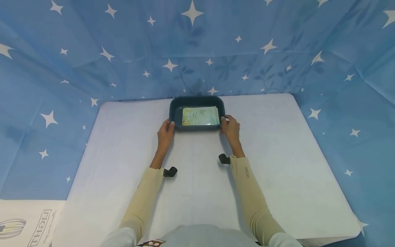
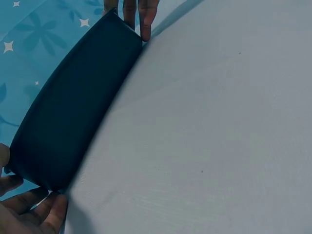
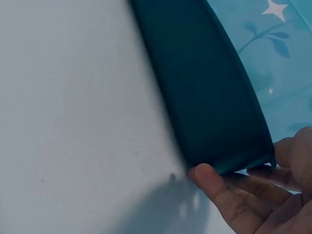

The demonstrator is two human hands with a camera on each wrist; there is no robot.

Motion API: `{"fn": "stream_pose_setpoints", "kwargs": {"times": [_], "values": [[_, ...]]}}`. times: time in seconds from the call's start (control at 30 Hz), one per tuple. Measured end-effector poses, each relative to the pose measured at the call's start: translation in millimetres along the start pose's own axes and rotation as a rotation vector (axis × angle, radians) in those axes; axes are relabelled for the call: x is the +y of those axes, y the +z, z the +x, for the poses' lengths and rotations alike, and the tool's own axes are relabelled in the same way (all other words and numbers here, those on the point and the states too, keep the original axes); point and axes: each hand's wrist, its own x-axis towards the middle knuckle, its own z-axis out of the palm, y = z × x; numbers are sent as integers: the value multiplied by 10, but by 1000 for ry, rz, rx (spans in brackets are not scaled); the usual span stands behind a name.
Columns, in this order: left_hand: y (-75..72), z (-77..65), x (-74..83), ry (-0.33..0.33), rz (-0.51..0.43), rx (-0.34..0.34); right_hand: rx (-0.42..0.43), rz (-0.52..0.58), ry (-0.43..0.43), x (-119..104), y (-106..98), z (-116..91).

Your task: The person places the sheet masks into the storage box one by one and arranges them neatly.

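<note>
A dark teal rectangular bin is at the far side of the table, long side toward me. Inside it lies a flat, pale green and yellow packet with small printing. My left hand grips the bin's near left corner, and my right hand grips the near right corner. In the right wrist view, the thumb is at the rim of the bin and the fingers reach along its end toward the bottom edge. The left wrist view has both hands at opposite ends of the bin.
The bin's far side is close to the blue star-patterned curtain behind the table. A white cloth covers the table. Black wrist cameras stick out from both sleeves. Pale printed material shows at the lower left.
</note>
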Motion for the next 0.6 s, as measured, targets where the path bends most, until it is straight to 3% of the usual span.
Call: {"fn": "stream_pose_setpoints", "kwargs": {"times": [0.13,0.33,0.6], "values": [[-16,19,19,-4,-8,-4,-5,41,-4,14,5,19],[-54,25,-4,1,-1,-24,-24,100,57,44,18,19],[-79,-125,-73,-2,-1,-38,-66,151,83,149,44,-88]]}}
